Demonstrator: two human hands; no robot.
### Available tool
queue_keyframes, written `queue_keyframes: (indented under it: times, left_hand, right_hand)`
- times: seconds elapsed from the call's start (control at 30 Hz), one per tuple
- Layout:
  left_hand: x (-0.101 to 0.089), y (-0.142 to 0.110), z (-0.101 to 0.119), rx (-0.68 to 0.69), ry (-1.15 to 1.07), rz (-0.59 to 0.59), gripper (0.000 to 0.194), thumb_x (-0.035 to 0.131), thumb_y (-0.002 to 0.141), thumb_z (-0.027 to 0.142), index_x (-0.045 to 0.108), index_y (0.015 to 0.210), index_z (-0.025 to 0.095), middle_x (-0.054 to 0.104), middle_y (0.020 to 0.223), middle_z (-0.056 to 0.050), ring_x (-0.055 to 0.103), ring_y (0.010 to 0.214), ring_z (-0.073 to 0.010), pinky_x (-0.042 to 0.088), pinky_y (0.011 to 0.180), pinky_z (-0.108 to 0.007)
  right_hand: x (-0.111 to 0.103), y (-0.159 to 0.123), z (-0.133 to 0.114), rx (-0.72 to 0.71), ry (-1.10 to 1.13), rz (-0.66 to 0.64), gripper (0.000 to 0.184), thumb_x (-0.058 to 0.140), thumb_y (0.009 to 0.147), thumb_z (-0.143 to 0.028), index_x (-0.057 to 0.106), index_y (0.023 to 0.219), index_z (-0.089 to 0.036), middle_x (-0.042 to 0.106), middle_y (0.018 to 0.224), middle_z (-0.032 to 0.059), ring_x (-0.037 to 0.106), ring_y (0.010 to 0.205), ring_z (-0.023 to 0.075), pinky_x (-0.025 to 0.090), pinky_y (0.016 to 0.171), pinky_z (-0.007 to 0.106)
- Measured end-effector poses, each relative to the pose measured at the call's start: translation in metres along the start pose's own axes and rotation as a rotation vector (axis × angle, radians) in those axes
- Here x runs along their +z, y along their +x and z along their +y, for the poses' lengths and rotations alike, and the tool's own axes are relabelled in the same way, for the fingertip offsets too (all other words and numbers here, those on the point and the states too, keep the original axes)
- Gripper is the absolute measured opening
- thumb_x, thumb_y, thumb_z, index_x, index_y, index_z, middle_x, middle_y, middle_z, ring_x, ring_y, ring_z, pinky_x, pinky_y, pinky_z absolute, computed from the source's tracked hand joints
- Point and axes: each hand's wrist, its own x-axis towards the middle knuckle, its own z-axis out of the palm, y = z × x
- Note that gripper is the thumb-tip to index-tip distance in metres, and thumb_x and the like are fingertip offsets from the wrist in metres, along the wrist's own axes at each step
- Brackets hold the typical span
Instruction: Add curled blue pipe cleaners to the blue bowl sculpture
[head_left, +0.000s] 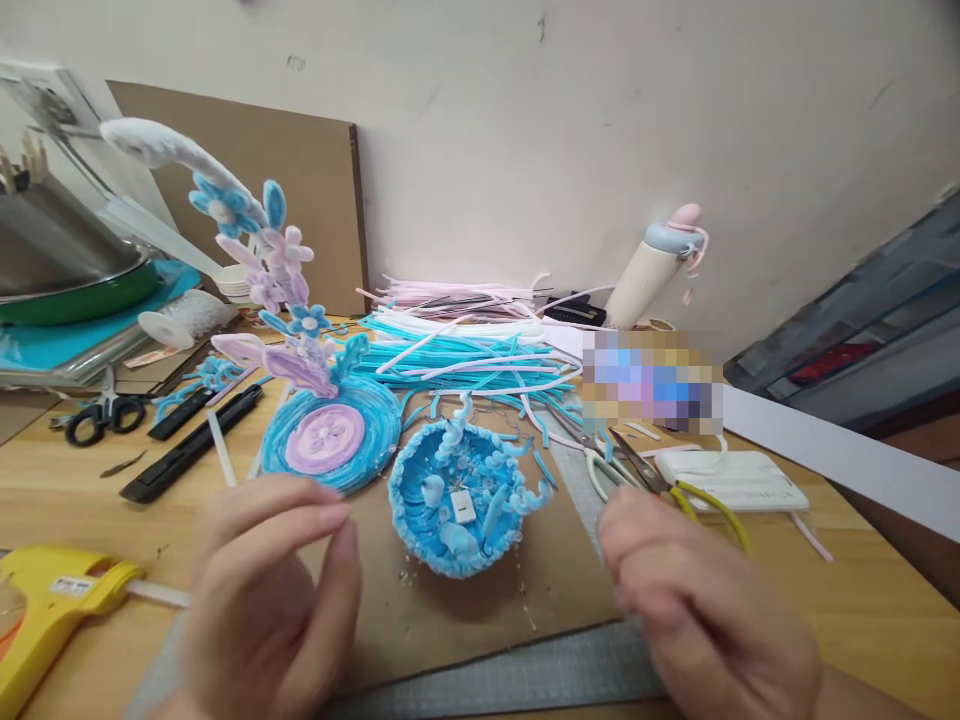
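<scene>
My left hand (277, 590) is in a pinch, thumb tip near the fingertips, in front of a blue disc (274, 440) with a pink centre. My right hand (697, 600) is curled closed at the right, somewhat blurred; whatever either hand may hold is too small or hidden to make out. Between them, apart from both, a blue pipe-cleaner bowl (401, 520) with a ruffled rim rests on brown cardboard (555, 590). Inside it lie a small white switch box (463, 507) and fluffy blue pieces. Small clear beads are scattered near the bowl.
A flowered pipe-cleaner stem (281, 265) rises from the disc. Behind are bundled pipe cleaners (465, 350) and a bottle (649, 270). A yellow glue gun (60, 600), black-handled scissors (109, 410) and a black cutter (191, 445) lie left; pliers (637, 465) and a white power bank (739, 480) lie right.
</scene>
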Motion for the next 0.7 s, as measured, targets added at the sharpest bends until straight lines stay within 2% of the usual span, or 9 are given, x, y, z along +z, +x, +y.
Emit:
queue_keyframes:
  times: [0.1, 0.17, 0.27, 0.4, 0.5, 0.6, 0.7]
  left_hand:
    - [0.028, 0.002, -0.009, -0.134, -0.104, -0.086, 0.029, 0.055, 0.088, 0.019, 0.047, 0.112, 0.034, 0.052, 0.105, -0.002, 0.052, 0.101, -0.0254, 0.045, 0.091, -0.048]
    - [0.037, 0.004, -0.016, -0.202, -0.093, -0.139, 0.026, 0.052, 0.091, 0.023, 0.047, 0.115, 0.031, 0.054, 0.104, -0.003, 0.054, 0.098, -0.0245, 0.048, 0.087, -0.046]
    - [0.037, 0.004, -0.022, -0.204, -0.062, -0.214, 0.025, 0.050, 0.092, 0.025, 0.047, 0.117, 0.029, 0.056, 0.106, -0.004, 0.055, 0.100, -0.0234, 0.048, 0.088, -0.043]
    - [0.035, 0.004, -0.022, -0.120, 0.002, -0.329, 0.035, 0.046, 0.095, 0.026, 0.043, 0.129, 0.033, 0.056, 0.123, -0.004, 0.051, 0.116, -0.0246, 0.041, 0.099, -0.045]
    - [0.035, 0.005, -0.023, -0.075, 0.056, -0.406, 0.040, 0.042, 0.096, 0.024, 0.041, 0.134, 0.036, 0.056, 0.127, -0.002, 0.049, 0.120, -0.0251, 0.038, 0.099, -0.044]
    - [0.034, 0.008, -0.024, -0.020, 0.101, -0.410, 0.044, 0.040, 0.096, 0.019, 0.041, 0.135, 0.037, 0.058, 0.127, -0.001, 0.050, 0.119, -0.0248, 0.037, 0.097, -0.043]
    - [0.032, 0.010, -0.025, 0.039, 0.138, -0.367, 0.042, 0.041, 0.094, 0.016, 0.048, 0.128, 0.037, 0.058, 0.125, -0.002, 0.052, 0.116, -0.0258, 0.036, 0.094, -0.044]
  right_hand:
    - [0.006, -0.004, 0.008, -0.319, -0.280, -0.172, 0.023, 0.042, 0.098, -0.024, 0.058, 0.081, -0.022, 0.057, 0.055, 0.0029, 0.051, 0.051, 0.0183, 0.037, 0.048, 0.034]
    - [0.010, -0.005, 0.016, -0.397, -0.341, -0.254, 0.025, 0.042, 0.097, -0.024, 0.060, 0.079, -0.021, 0.057, 0.051, 0.0011, 0.046, 0.045, 0.0166, 0.032, 0.044, 0.033]
    - [0.016, -0.008, 0.027, -0.337, -0.308, -0.276, 0.026, 0.040, 0.097, -0.024, 0.063, 0.085, -0.019, 0.057, 0.052, 0.0007, 0.047, 0.046, 0.0158, 0.032, 0.046, 0.033]
    - [0.018, -0.011, 0.033, -0.282, -0.264, -0.315, 0.029, 0.040, 0.099, -0.027, 0.065, 0.099, -0.014, 0.062, 0.057, 0.0021, 0.053, 0.049, 0.0161, 0.035, 0.047, 0.032]
    - [0.016, -0.010, 0.034, -0.222, -0.264, -0.324, 0.027, 0.043, 0.098, -0.026, 0.067, 0.103, -0.013, 0.064, 0.059, 0.0021, 0.055, 0.050, 0.0162, 0.038, 0.049, 0.032]
    - [0.015, -0.009, 0.036, -0.168, -0.273, -0.306, 0.022, 0.049, 0.093, -0.017, 0.068, 0.104, -0.013, 0.066, 0.061, 0.0018, 0.057, 0.051, 0.0160, 0.038, 0.049, 0.032]
    - [0.015, -0.008, 0.039, -0.146, -0.292, -0.288, 0.021, 0.052, 0.090, -0.014, 0.069, 0.101, -0.013, 0.067, 0.062, 0.0023, 0.059, 0.052, 0.0162, 0.038, 0.048, 0.031]
